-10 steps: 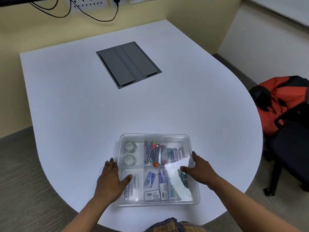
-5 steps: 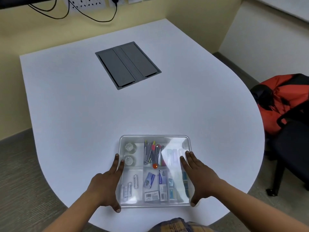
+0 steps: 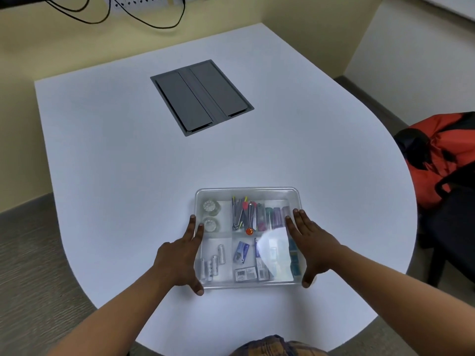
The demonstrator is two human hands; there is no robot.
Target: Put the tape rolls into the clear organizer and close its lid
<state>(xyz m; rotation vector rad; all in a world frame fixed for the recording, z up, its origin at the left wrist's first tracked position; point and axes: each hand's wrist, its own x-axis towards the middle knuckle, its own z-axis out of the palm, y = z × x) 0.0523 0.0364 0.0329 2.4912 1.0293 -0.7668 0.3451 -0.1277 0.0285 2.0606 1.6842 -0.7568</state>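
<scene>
Hands flat on closed clear organizer (image 3: 248, 192).
Left hand (image 3: 178, 258), right hand (image 3: 314, 249) spread along its sides; tape rolls (image 3: 211, 215) apparently inside, on desk (image 3: 128, 150).

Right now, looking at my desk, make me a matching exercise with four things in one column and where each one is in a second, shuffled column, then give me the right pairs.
Things
1. tape rolls
2. batteries
3. grey cable hatch
4. orange bag

Places
A. on the chair, right of the table
B. organizer's far-left compartment
C. set into the tabletop, far side
D. organizer's near-left compartment

Pairs: 1-B, 2-D, 3-C, 4-A
</scene>
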